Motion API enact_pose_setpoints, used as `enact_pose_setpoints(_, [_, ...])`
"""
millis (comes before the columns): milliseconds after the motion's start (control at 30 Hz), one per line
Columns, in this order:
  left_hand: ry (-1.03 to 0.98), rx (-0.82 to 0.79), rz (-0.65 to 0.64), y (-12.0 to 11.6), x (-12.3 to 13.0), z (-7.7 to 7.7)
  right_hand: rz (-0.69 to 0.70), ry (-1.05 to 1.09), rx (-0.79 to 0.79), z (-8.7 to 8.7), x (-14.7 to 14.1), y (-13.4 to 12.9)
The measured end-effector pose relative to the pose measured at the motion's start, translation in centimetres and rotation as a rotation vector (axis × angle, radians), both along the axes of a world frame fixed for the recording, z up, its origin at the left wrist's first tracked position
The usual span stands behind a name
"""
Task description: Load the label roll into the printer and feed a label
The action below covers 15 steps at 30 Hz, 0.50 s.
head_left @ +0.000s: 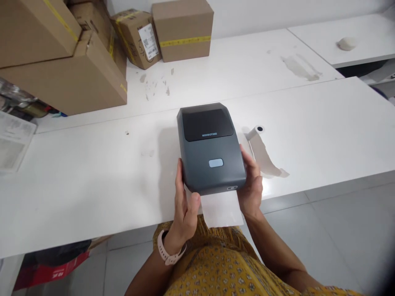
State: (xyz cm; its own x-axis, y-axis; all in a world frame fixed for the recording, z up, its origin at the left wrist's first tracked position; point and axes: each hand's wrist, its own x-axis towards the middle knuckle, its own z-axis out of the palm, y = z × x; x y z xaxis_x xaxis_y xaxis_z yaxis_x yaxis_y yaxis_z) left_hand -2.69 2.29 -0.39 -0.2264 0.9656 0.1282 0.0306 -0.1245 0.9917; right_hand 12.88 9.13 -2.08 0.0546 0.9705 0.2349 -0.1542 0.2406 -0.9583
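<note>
A dark grey label printer (197,160) with a black window and a pale blue button is at the front of the white table, between my two hands. White label paper (222,209) sticks out of its near end and hangs past the table edge. My left hand (185,205) grips the printer's left side, its thumb at the near corner. On the opposite side my right hand (251,185) is closed around the right edge, its fingers partly hidden. Right of the printer lies a small paper roll (258,130) with a torn, curling strip (267,158).
Cardboard boxes (185,28) stand along the back and a larger stack (92,74) fills the left. A clear packet with paper (14,142) lies at the far left. A small pale round object (347,43) rests at the back right. The table's front edge runs close to my body.
</note>
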Motion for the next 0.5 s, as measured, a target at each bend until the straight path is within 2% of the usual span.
enact_pose_setpoints(67, [0.007,0.044,0.015,0.2,0.2,-0.3,0.001,0.013,-0.023,-0.4,-0.2,-0.4])
enact_pose_setpoints(233, [0.036,0.113,0.106,0.7,0.6,-1.3,-0.022,-0.154,0.046,-0.2,0.0,-0.4])
enact_pose_setpoints(333, [0.036,0.124,0.123,0.8,0.7,-1.8,-0.007,-0.123,0.039,-0.3,0.1,-0.3])
enact_pose_setpoints(500, [0.090,0.128,0.144,0.9,0.2,-1.4,0.069,-0.133,0.001,0.3,1.0,-0.3])
